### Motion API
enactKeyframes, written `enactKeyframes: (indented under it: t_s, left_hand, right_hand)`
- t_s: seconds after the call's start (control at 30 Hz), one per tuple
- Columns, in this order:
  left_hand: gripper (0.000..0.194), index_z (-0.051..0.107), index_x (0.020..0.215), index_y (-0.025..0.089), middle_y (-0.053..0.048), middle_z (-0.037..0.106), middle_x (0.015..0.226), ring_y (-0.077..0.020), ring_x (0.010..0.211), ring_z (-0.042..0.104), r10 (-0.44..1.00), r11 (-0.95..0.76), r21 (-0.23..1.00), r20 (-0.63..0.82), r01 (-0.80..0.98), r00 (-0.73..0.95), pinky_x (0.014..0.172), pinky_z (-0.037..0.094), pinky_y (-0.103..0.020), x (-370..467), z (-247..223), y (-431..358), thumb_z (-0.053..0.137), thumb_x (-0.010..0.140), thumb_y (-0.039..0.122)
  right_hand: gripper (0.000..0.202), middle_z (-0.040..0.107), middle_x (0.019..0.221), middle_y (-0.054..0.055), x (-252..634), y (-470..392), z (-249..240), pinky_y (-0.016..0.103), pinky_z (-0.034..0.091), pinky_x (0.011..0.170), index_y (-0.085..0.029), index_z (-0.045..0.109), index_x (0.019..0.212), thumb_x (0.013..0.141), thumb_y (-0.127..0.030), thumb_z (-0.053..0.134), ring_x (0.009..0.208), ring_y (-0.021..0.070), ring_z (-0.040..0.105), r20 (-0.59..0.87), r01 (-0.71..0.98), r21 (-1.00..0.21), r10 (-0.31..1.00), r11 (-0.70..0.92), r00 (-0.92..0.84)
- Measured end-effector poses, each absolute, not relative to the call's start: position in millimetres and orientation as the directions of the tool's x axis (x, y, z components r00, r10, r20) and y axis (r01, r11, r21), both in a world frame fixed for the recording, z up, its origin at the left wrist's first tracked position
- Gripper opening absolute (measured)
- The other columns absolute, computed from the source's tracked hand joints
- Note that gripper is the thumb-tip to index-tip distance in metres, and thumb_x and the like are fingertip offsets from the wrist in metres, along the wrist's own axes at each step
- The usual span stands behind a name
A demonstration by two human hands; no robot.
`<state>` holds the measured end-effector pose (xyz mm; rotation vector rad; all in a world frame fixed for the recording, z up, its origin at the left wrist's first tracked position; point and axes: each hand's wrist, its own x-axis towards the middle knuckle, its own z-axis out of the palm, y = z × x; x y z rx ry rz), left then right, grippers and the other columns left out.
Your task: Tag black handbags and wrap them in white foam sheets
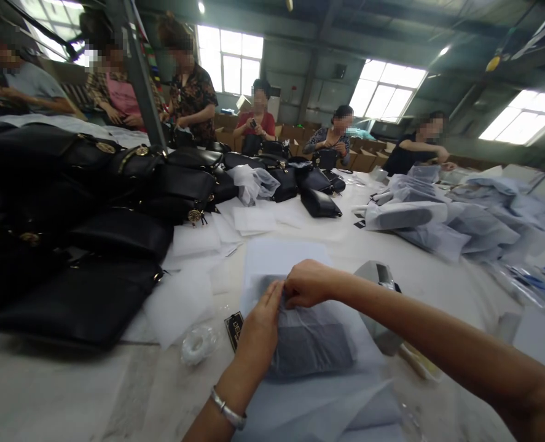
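A dark bag [316, 350] lies before me inside a translucent white wrapper [300, 316], on a stack of pale sheets. My left hand [258, 325], with a silver bangle at the wrist, rests along the wrapper's left side with its fingers stretched out. At the wrapper's upper part, my right hand [311, 283] is closed with the fingers curled down, seemingly pinching the wrapper; the fingertips are partly hidden. Beside my left hand lies a black tag [234, 330] with gold lettering. A grey tape dispenser [374, 276] stands partly behind my right forearm.
Black handbags [88, 301] with gold fittings are heaped on the left. White foam sheets [184, 301] and a clear roll [198, 344] lie near them. Wrapped bags [410, 215] pile up on the right. Several people work around the table's far side.
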<state>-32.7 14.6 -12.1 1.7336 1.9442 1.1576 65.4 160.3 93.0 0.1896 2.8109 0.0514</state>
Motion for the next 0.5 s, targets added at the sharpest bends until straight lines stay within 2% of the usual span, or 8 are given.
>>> enactKeyframes:
  t_s: [0.13, 0.27, 0.33, 0.4, 0.5]
  left_hand:
    - [0.065, 0.035, 0.147, 0.017, -0.01, 0.046, 0.148, -0.0179, 0.134, 0.046, 0.929, -0.045, 0.731, 0.281, 0.681, -0.24, 0.109, 0.043, -0.035, -34, -15, 15, 0.038, 0.084, -0.002]
    - [0.065, 0.033, 0.148, 0.02, -0.009, 0.044, 0.15, -0.018, 0.134, 0.046, 0.931, -0.051, 0.719, 0.286, 0.693, -0.227, 0.107, 0.045, -0.035, -35, -13, 15, 0.036, 0.086, -0.001]
    - [0.065, 0.033, 0.148, 0.022, -0.009, 0.043, 0.151, -0.0186, 0.133, 0.048, 0.936, -0.035, 0.698, 0.274, 0.715, -0.222, 0.106, 0.047, -0.036, -33, -12, 14, 0.036, 0.087, -0.001]
    - [0.066, 0.034, 0.147, 0.025, -0.008, 0.041, 0.152, -0.0192, 0.13, 0.051, 0.941, -0.01, 0.668, 0.258, 0.744, -0.219, 0.103, 0.049, -0.035, -31, -10, 13, 0.036, 0.087, -0.002]
    - [0.068, 0.041, 0.144, 0.029, -0.008, 0.038, 0.154, -0.0205, 0.128, 0.054, 0.95, 0.012, 0.588, 0.245, 0.809, -0.193, 0.1, 0.051, -0.034, -28, -7, 10, 0.035, 0.085, -0.006]
  right_hand:
    - [0.028, 0.073, 0.067, 0.006, 49, 157, 95, 0.026, 0.035, 0.056, -0.023, 0.077, 0.077, 0.071, -0.05, 0.073, 0.06, 0.0196, 0.063, -0.331, 0.144, 0.193, 0.203, 0.97, -0.922]
    - [0.053, 0.072, 0.069, 0.011, 50, 171, 91, 0.028, 0.035, 0.056, -0.018, 0.076, 0.077, 0.064, -0.069, 0.071, 0.062, 0.0226, 0.064, -0.288, 0.234, 0.202, 0.286, 0.951, -0.914]
    - [0.055, 0.071, 0.068, 0.009, 58, 185, 87, 0.027, 0.034, 0.055, -0.019, 0.075, 0.076, 0.063, -0.073, 0.07, 0.062, 0.021, 0.062, -0.275, 0.311, 0.11, 0.329, 0.944, -0.903]
    - [0.049, 0.069, 0.066, 0.004, 70, 200, 83, 0.025, 0.034, 0.054, -0.021, 0.073, 0.073, 0.063, -0.069, 0.072, 0.06, 0.0179, 0.059, -0.226, 0.416, -0.051, 0.395, 0.908, -0.89]
    - [0.033, 0.069, 0.069, 0.002, 96, 212, 77, 0.025, 0.037, 0.057, -0.021, 0.071, 0.074, 0.076, -0.054, 0.07, 0.062, 0.0158, 0.059, -0.083, 0.528, -0.22, 0.524, 0.82, -0.848]
